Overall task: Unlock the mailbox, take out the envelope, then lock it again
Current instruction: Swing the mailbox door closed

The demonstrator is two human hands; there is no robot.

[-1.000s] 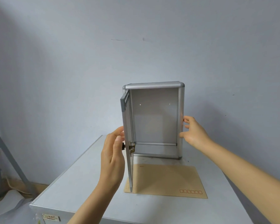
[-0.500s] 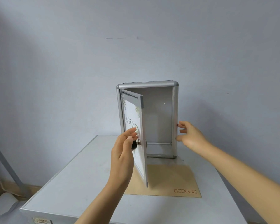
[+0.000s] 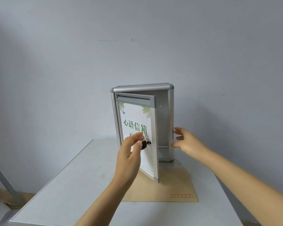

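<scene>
A: What sits furthest left?
B: A grey table (image 3: 69,185) against a pale wall (image 3: 55,62), with a slanted metal leg (image 3: 0,178) at the frame's left edge.

A: And the left hand?
B: The left hand (image 3: 129,156) is raised at the mailbox door (image 3: 138,136), thumb and forefinger pinched on the black head of the key (image 3: 144,144), which sits in the silver lock (image 3: 148,142).

A: Is the door shut?
B: No. It stands partly open, hinged on the left, its free edge swung out toward the camera. The printed front shows green characters and leaves.

A: The mailbox itself?
B: The mailbox (image 3: 170,111) stands upright at the table's far edge. What little of its inside shows past the door looks bare, though most is hidden.

A: The envelope?
B: The brown envelope (image 3: 170,185) lies flat on the table in front of the mailbox, under the open door.

A: The right hand?
B: The right hand (image 3: 189,141) has fingers spread, fingertips against the mailbox's right side, gripping nothing.
</scene>
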